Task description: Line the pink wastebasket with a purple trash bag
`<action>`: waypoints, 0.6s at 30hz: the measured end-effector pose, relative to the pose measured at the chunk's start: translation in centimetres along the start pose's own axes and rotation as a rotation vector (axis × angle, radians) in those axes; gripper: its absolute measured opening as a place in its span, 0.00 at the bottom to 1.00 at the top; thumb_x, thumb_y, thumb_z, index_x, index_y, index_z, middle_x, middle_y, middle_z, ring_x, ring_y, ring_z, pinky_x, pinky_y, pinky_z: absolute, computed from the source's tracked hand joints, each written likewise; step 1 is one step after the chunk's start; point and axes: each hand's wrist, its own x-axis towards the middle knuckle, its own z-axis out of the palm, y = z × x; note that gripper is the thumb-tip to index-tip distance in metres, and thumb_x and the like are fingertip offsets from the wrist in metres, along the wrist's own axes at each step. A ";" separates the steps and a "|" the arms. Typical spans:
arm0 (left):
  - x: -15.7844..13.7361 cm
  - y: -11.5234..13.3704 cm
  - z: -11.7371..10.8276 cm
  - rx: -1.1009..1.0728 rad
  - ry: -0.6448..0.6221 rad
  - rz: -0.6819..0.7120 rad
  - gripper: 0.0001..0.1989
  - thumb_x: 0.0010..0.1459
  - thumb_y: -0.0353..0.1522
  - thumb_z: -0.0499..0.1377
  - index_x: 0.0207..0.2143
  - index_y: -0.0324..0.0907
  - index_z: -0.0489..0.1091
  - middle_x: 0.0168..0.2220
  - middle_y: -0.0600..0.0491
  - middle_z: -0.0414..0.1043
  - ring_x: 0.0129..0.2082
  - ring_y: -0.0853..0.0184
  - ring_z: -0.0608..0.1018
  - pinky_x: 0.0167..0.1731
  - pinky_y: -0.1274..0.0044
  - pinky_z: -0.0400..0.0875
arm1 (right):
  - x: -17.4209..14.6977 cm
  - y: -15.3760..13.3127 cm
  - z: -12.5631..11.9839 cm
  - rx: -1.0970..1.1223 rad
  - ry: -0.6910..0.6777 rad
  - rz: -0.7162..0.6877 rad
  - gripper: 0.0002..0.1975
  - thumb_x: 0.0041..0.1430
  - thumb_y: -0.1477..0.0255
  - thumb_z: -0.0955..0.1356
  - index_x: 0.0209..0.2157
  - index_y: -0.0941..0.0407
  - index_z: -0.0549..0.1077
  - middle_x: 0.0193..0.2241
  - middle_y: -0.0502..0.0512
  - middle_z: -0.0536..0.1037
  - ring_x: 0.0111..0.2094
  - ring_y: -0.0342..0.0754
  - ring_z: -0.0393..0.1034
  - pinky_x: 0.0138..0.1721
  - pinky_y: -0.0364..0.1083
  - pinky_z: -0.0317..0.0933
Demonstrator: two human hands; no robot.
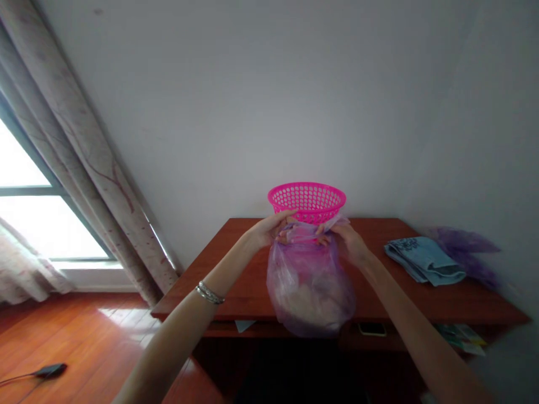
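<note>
A translucent purple plastic bag (311, 286) hangs from both hands in front of the desk, with pale contents blurred through the film. My left hand (273, 229) pinches the bag's gathered top at its left side. On the opposite side, my right hand (341, 234) has its fingers closed round the bag's mouth. Just behind the hands stands a pink perforated plastic basket (307, 199), whose lower part the hands and bag hide.
The brown wooden desk (242, 269) meets the wall. On its right lie a folded blue cloth (423, 258) and another purple plastic bag (467, 249). Below the desktop a phone (372, 329) shows on a shelf. A black adapter with a cable (50, 370) is on the floor.
</note>
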 end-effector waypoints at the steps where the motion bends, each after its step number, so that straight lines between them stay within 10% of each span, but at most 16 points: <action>1: 0.1 0.1 -0.1 -0.012 0.012 0.006 0.26 0.64 0.44 0.49 0.23 0.34 0.70 0.10 0.55 0.60 0.07 0.75 0.59 0.09 0.84 0.53 | 0.0 0.0 -0.3 -0.115 -0.016 -0.021 0.13 0.56 0.64 0.66 0.27 0.58 0.77 0.21 0.51 0.70 0.24 0.42 0.62 0.30 0.44 0.57; 9: -0.8 0.5 0.7 -0.055 0.011 -0.048 0.36 0.69 0.43 0.35 0.37 0.26 0.75 0.27 0.40 0.78 0.18 0.67 0.77 0.19 0.81 0.69 | -0.6 0.1 -0.9 -0.863 0.005 -0.234 0.14 0.65 0.66 0.61 0.28 0.57 0.71 0.28 0.52 0.71 0.30 0.44 0.63 0.34 0.44 0.55; 18: -0.6 -0.3 1.5 -0.086 0.100 -0.009 0.21 0.68 0.36 0.45 0.46 0.32 0.72 0.38 0.39 0.79 0.35 0.60 0.82 0.33 0.74 0.75 | -0.9 1.4 -1.1 -0.932 0.069 -0.473 0.10 0.65 0.69 0.62 0.42 0.54 0.74 0.39 0.56 0.75 0.42 0.47 0.69 0.45 0.47 0.62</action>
